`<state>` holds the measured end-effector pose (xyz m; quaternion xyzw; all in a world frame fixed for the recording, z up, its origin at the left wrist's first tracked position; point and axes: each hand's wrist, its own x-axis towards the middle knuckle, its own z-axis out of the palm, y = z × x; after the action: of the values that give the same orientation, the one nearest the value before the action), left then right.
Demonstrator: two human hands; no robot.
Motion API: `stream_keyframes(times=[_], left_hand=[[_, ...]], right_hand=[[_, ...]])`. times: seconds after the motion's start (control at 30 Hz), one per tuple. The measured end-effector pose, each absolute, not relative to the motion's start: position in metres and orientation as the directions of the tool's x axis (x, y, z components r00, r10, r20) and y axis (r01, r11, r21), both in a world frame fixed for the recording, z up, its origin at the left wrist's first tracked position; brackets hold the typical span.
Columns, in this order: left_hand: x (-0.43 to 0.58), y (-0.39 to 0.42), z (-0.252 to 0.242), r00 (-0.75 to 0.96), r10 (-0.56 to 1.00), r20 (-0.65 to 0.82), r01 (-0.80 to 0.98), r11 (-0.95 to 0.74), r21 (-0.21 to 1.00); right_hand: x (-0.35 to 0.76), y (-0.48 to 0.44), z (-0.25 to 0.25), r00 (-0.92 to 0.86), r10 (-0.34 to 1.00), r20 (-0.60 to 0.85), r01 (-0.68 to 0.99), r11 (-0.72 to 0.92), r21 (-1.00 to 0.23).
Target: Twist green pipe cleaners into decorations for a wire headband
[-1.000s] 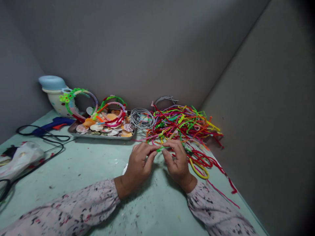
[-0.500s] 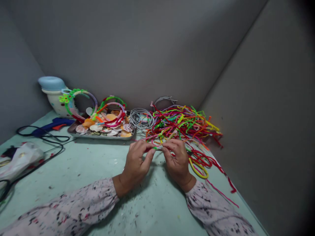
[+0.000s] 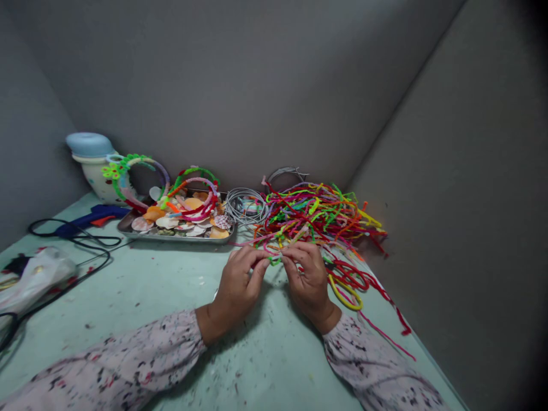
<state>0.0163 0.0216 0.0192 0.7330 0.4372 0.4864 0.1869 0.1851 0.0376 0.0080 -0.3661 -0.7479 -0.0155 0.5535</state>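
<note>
My left hand (image 3: 240, 278) pinches a short green pipe cleaner (image 3: 274, 260) between thumb and forefinger. From the other side, my right hand (image 3: 309, 279) pinches at the same small piece, and a whitish bit shows by its fingertips. Only a little of the piece is visible between the fingers; the rest is hidden. Both hands are held over the table, just in front of a heap of coloured pipe cleaners (image 3: 317, 211).
A metal tray (image 3: 180, 240) of seashells (image 3: 194, 230) with pipe-cleaner-wrapped hoops stands behind. Beside it lies a wire coil (image 3: 246, 206). At left are a blue glue gun (image 3: 83, 221), its black cord, a plastic bag (image 3: 40, 277) and a blue-lidded container (image 3: 92, 162). Grey walls enclose the table.
The green piece between my fingertips now shows more, bowing slightly downward where a straighter whitish stretch showed before. Both hands stay in almost the same place.
</note>
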Motion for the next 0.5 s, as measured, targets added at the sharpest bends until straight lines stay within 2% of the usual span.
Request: stream_keyframes(times=[0.3, 0.5], left_hand=[[0.0179, 0.0213, 0.0188, 0.172, 0.853, 0.492, 0.463, -0.511, 0.725], [0.0174, 0.0223, 0.0189, 0.107, 0.886, 0.451, 0.368, -0.457, 0.81]], right_hand=[[0.1848, 0.037, 0.0089, -0.135, 0.527, 0.839, 0.577, 0.73, -0.366], [0.1849, 0.0345, 0.0108, -0.127, 0.422, 0.898, 0.662, 0.71, -0.24]])
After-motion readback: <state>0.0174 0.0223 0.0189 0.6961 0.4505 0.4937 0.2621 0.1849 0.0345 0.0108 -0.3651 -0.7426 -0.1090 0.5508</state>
